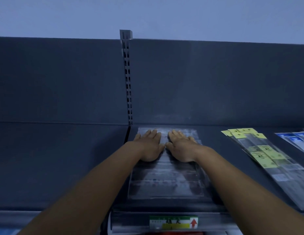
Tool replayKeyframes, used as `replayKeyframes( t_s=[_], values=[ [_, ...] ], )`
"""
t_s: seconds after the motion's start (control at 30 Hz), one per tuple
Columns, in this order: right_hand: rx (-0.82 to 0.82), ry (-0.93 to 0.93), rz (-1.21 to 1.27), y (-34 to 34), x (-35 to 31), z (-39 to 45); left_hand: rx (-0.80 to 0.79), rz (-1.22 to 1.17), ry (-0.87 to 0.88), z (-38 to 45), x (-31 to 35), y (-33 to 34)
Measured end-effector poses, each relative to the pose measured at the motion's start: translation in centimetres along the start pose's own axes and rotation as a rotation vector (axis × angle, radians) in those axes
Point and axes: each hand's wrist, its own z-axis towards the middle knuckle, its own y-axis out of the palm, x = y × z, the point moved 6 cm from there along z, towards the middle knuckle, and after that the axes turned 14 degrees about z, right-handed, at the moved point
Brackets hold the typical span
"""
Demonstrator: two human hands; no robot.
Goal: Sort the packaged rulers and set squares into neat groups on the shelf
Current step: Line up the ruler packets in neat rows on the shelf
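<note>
Both hands are flat on the same pile: left hand [148, 145] and right hand [181, 146] lie palm down, side by side, fingers straight and pointing at the back panel, thumbs nearly touching in the middle. Neither is curled around anything, they're just pressing down on top.

What they're pressing is a stack of clear packaged rulers [166, 180], lying flat on the dark shelf [63, 167], its far edge close to the back panel [207, 82]. It sits just right of the slotted upright [128, 82]. The packaging is see-through and the print on it is too blurry to read.

Off to the right, well apart from that stack, there's a fanned group of narrow clear packs with yellow header cards [260, 153] lying at an angle on the same shelf. Further right, cut off by the edge, some blue and white packs [295, 138].

On the front rail of the shelf, just below the stack, there's a price label [173, 222] with green and yellow bands and a red arrow.
</note>
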Motion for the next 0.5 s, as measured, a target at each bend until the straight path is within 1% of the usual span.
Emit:
replayKeyframes(
  t_s=[0.5],
  values=[
    [-0.006, -0.011, -0.024, 1.0, -0.2, -2.9, -0.014, 0.007, 0.04, -2.3, 1.0, 0.5]
  ],
)
